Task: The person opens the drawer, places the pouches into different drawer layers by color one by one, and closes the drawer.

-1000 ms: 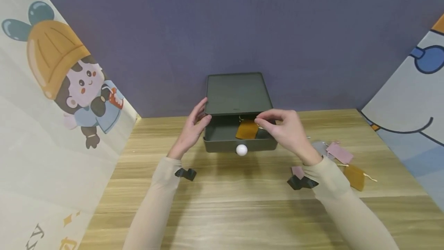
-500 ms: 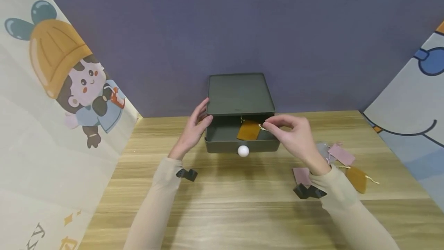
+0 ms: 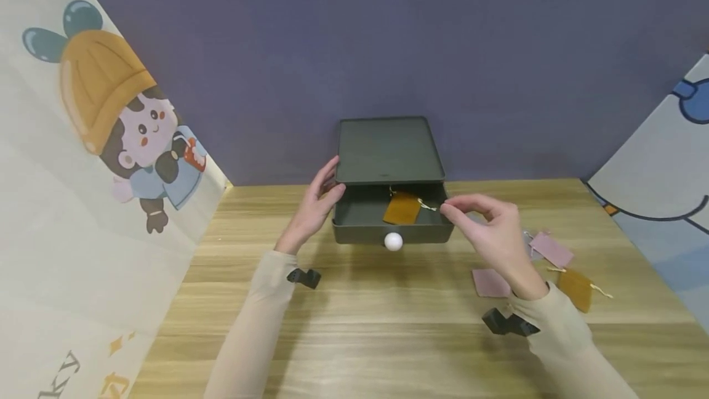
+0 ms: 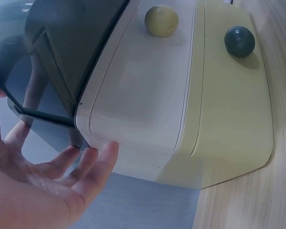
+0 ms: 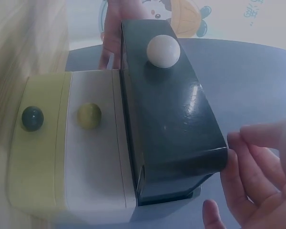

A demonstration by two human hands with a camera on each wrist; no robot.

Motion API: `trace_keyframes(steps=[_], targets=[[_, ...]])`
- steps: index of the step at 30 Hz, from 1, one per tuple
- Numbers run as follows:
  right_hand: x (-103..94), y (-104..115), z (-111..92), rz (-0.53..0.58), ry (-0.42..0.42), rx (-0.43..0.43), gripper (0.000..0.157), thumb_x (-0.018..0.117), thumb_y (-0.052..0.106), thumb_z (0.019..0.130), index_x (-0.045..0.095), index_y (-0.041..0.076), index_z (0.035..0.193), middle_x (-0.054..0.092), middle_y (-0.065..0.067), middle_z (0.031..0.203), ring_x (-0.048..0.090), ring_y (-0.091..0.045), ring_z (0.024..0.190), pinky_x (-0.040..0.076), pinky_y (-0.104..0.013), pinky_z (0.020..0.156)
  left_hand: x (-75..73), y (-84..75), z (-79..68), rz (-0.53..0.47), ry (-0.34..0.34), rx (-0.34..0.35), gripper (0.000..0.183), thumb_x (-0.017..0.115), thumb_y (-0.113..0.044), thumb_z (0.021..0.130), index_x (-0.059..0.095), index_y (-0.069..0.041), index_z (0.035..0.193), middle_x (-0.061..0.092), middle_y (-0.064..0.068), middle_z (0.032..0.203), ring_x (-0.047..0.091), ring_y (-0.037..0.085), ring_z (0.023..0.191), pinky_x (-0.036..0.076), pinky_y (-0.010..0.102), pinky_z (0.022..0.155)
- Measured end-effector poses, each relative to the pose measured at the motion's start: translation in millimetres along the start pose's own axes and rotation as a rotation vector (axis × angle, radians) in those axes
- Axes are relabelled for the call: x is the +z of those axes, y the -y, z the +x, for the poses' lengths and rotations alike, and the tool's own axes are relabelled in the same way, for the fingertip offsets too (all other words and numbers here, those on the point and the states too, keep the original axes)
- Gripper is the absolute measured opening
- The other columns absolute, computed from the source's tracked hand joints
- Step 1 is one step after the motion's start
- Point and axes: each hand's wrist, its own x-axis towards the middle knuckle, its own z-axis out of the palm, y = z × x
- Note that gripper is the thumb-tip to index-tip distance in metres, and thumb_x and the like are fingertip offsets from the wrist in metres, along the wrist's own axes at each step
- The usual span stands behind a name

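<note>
wood-grain table (image 3: 376, 337), dark blue-purple backdrop (image 3: 310, 42); mustard pouch (image 3: 401, 209) in pulled-out drawer (image 3: 360, 234)

left panel (image 3: 83, 251) is white with a cartoon figure (image 3: 111, 79) in an orange hat; right panel (image 3: 642, 180) has blue and white print. cabinet (image 3: 390, 149) stands on table against the backdrop, three tiers per wrist views: dark green top drawer out with white knob (image 3: 393, 241), pale drawer (image 5: 95, 167) with yellow knob (image 5: 89, 116), yellow drawer (image 5: 33, 171) with dark knob (image 5: 32, 118); the lower two are pushed in.

mustard pouch lies flat inside the top drawer, right of center, pale cord ends out toward the right and at upper left.

left hand (image 3: 311, 209): grasps nothing, fingers spread and resting against cabinet's left side.

right hand (image 3: 493, 233): just beside drawer's front right corner, thumb and index tips together, nothing seen between them, looks released; near the pouch cord but apart from it.

on table to the right: pink pouch (image 3: 491, 282) near right wrist, another pink pouch (image 3: 552, 249) partly over a gray pouch (image 3: 535, 250), second mustard pouch (image 3: 576, 289) with cords both sides. beige sleeves, black camera (image 3: 303, 278) on left wrist, black camera (image 3: 509, 323) on right.
</note>
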Motion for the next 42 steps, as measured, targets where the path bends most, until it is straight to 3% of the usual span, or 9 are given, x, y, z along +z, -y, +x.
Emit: trace_keyframes(steps=[4, 13, 22, 34, 38, 42], targets=[[-2.1, -2.1, -7.2, 0.026, -0.004, -0.019, 0.012, 0.080, 0.012, 0.096, 0.082, 0.007, 0.107, 0.078, 0.021, 0.099, 0.072, 0.001, 0.097, 0.051, -0.015, 0.095, 1.4, 1.1, 1.4, 0.003, 0.002, -0.007, 0.064, 0.055, -0.025, 0.112, 0.029, -0.030, 0.170, 0.029, 0.017, 0.174, 0.036, 0.041, 0.156, 0.043, 0.065, 0.119], [-7.9, -6.1, -19.3, 0.111, -0.013, -0.111, 0.013, 0.076, -0.010, 0.091, 0.079, -0.002, 0.102, 0.079, 0.014, 0.094, 0.072, -0.005, 0.088, 0.056, -0.015, 0.081, -0.3, -0.7, 4.2, 0.000, -0.004, 0.005, 0.064, 0.056, -0.024, 0.111, 0.029, -0.027, 0.170, 0.029, 0.018, 0.174, 0.036, 0.043, 0.156, 0.043, 0.066, 0.119], [-27.0, -18.9, -40.5, -0.010, 0.003, -0.022, 0.011, 0.077, -0.003, 0.094, 0.079, 0.000, 0.105, 0.079, 0.017, 0.095, 0.074, -0.001, 0.087, 0.055, -0.011, 0.083, 0.9, -2.1, 4.8, 0.010, 0.003, 0.003, 0.065, 0.055, -0.024, 0.111, 0.028, -0.026, 0.170, 0.028, 0.017, 0.175, 0.037, 0.043, 0.156, 0.042, 0.064, 0.120], [-35.2, -45.0, -60.7, -0.132, 0.078, 0.090, 0.013, 0.079, 0.010, 0.097, 0.081, 0.006, 0.109, 0.078, 0.024, 0.099, 0.071, 0.006, 0.089, 0.054, -0.012, 0.078, 0.2, 0.4, 2.8, 0.018, -0.006, -0.010, 0.064, 0.055, -0.027, 0.111, 0.029, -0.029, 0.170, 0.028, 0.016, 0.175, 0.037, 0.042, 0.156, 0.041, 0.063, 0.121], [-45.5, -57.3, -67.8, -0.181, 0.093, 0.130, 0.015, 0.079, 0.014, 0.097, 0.081, 0.011, 0.112, 0.077, 0.023, 0.099, 0.070, 0.007, 0.088, 0.057, -0.017, 0.067, 2.6, 1.0, 2.0, 0.014, 0.000, -0.005, 0.064, 0.055, -0.027, 0.111, 0.029, -0.029, 0.170, 0.028, 0.016, 0.175, 0.038, 0.042, 0.156, 0.042, 0.063, 0.121], [-52.3, -69.4, -73.3, -0.165, 0.095, 0.122, 0.014, 0.079, 0.008, 0.096, 0.080, 0.005, 0.110, 0.077, 0.024, 0.098, 0.071, 0.005, 0.084, 0.058, -0.023, 0.058, 2.1, 1.1, 1.0, 0.013, -0.001, 0.004, 0.064, 0.054, -0.026, 0.111, 0.028, -0.027, 0.170, 0.028, 0.016, 0.175, 0.038, 0.043, 0.155, 0.042, 0.064, 0.120]])
